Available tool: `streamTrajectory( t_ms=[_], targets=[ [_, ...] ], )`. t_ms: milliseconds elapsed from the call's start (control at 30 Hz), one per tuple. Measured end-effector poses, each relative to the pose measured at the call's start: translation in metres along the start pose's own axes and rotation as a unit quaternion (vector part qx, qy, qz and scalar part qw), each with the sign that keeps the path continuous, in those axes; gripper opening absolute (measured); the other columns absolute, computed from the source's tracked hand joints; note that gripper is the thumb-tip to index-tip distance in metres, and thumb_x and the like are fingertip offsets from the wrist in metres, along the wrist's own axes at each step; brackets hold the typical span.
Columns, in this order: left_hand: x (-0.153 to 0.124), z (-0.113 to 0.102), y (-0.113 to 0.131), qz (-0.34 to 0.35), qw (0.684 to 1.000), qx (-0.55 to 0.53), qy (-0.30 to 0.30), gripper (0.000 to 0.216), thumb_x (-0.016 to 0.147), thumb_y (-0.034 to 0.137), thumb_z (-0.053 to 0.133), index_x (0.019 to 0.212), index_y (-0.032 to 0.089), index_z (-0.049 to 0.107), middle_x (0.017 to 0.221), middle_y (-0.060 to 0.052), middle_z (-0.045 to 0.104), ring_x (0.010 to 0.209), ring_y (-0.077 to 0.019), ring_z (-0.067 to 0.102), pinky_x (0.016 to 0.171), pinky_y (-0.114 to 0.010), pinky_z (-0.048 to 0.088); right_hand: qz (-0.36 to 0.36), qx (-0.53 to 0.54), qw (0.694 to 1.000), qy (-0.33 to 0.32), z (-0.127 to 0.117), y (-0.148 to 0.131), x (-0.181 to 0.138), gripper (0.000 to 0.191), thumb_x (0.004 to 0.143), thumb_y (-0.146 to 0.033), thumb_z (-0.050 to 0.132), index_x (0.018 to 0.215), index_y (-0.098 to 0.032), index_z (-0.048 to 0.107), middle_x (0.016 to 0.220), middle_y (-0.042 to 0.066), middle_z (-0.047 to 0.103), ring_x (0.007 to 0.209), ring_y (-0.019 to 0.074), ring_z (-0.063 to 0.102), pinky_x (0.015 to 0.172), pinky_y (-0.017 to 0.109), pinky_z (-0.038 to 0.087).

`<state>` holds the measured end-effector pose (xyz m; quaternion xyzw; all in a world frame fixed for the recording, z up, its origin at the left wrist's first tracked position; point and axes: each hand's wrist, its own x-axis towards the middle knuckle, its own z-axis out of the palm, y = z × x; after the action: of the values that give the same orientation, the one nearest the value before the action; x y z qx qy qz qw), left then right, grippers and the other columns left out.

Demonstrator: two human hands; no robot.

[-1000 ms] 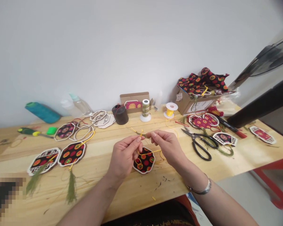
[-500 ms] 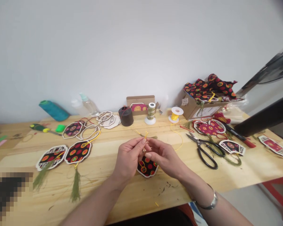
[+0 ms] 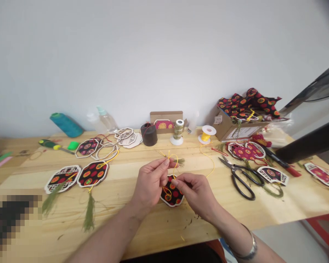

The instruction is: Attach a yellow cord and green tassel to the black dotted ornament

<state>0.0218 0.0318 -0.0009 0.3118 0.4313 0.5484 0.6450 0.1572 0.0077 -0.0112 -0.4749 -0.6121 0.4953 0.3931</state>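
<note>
- The left hand (image 3: 150,179) pinches the yellow cord (image 3: 176,163) between thumb and forefinger. The right hand (image 3: 193,190) pinches it lower down.
- The fabric pendant (image 3: 172,193) lies flat between them, near the table's (image 3: 112,193) front edge.
- Compared with the tasselled pendants (image 3: 91,173) toward the left edge, this one has its cord attached, but the knot looks unfinished.
- The cord runs from the pendant toward the far edge, and its green tassel (image 3: 180,161) points right.

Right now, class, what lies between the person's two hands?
In the head view, a red-dotted black ornament lies between the left hand and the right hand, with yellow cord looped above it.
</note>
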Motion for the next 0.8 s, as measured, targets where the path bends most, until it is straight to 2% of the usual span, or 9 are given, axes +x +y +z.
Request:
streamTrajectory(
  t_ms=[100, 233, 400, 567, 667, 800],
  targets=[
    [0.0, 0.0, -0.001, -0.001, 1.0, -0.006, -0.003, 0.018, 0.071, 0.027, 0.07, 0.079, 0.01, 0.072, 0.07, -0.009, 0.069, 0.041, 0.0012, 0.027, 0.039, -0.016, 0.02, 0.005, -0.017, 1.0, -0.023, 0.001, 0.002, -0.001, 0.022, 0.084, -0.027, 0.055, 0.071, -0.014, 0.067, 0.058, -0.002, 0.054, 0.055, 0.0079, 0.042, 0.052, 0.021, 0.034],
    [0.0, -0.001, -0.001, -0.006, 1.0, -0.006, -0.011, 0.018, 0.073, 0.027, 0.069, 0.079, 0.011, 0.072, 0.072, -0.009, 0.069, 0.041, 0.0012, 0.027, 0.039, -0.015, 0.02, 0.026, -0.051, 0.997, -0.052, 0.001, 0.001, -0.002, 0.025, 0.084, -0.026, 0.053, 0.064, -0.014, 0.063, 0.053, -0.004, 0.042, 0.052, 0.007, 0.034, 0.048, 0.021, 0.027],
    [-0.002, 0.0, -0.001, -0.008, 1.0, 0.008, -0.012, 0.016, 0.074, 0.025, 0.068, 0.075, 0.01, 0.072, 0.053, -0.002, 0.06, 0.04, 0.0004, 0.026, 0.039, -0.015, 0.02, 0.018, -0.077, 0.992, -0.095, 0.003, 0.0, -0.003, 0.029, 0.084, -0.022, 0.051, 0.055, -0.015, 0.051, 0.052, -0.005, 0.038, 0.052, 0.0064, 0.031, 0.048, 0.022, 0.024],
    [-0.003, 0.002, -0.001, -0.012, 1.0, 0.013, -0.022, 0.015, 0.074, 0.026, 0.068, 0.074, 0.011, 0.071, 0.06, -0.002, 0.062, 0.038, 0.0012, 0.03, 0.038, -0.015, 0.02, 0.007, -0.1, 0.987, -0.121, 0.007, 0.005, -0.001, 0.029, 0.084, -0.02, 0.049, 0.055, -0.015, 0.047, 0.052, -0.006, 0.036, 0.051, 0.0062, 0.03, 0.048, 0.022, 0.024],
    [-0.003, 0.002, 0.0, -0.018, 0.999, 0.02, -0.021, 0.016, 0.073, 0.027, 0.069, 0.072, 0.012, 0.07, 0.055, 0.001, 0.057, 0.037, 0.0006, 0.032, 0.036, -0.015, 0.02, -0.004, -0.13, 0.983, -0.131, 0.004, 0.004, 0.0, 0.028, 0.084, -0.019, 0.05, 0.057, -0.015, 0.053, 0.053, -0.005, 0.041, 0.051, 0.0065, 0.034, 0.049, 0.021, 0.027],
    [-0.003, 0.001, 0.0, -0.016, 0.999, 0.028, -0.022, 0.016, 0.073, 0.028, 0.069, 0.074, 0.012, 0.071, 0.054, 0.003, 0.052, 0.038, 0.0007, 0.033, 0.037, -0.014, 0.02, -0.034, -0.193, 0.962, -0.188, -0.02, -0.014, 0.005, 0.01, 0.076, -0.024, 0.064, 0.071, -0.017, 0.067, 0.07, 0.001, 0.063, 0.065, 0.0114, 0.052, 0.061, 0.024, 0.04]
  ],
)
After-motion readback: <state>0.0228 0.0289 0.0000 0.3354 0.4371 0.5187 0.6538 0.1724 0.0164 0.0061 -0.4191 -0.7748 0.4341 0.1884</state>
